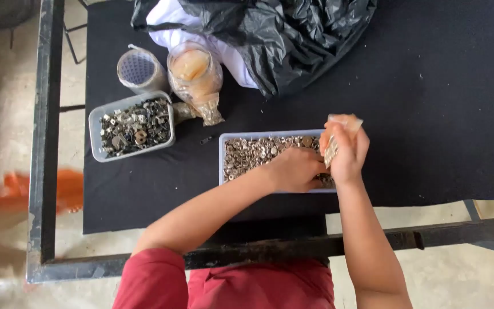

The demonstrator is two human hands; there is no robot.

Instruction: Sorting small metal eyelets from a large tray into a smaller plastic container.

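A clear plastic tray filled with several small silvery metal washers or nuts lies on the black table mat. My left hand rests in the tray's right part, fingers curled among the pieces; whether it pinches any is hidden. My right hand holds a small clear plastic bag upright above the tray's right edge, with some metal pieces inside it. The two hands touch at the bag's mouth.
A second clear tray of darker mixed hardware sits to the left. Behind it stand a tape roll and a clear jar with small bags. A black plastic bag covers the far middle. The black metal table frame runs along the left.
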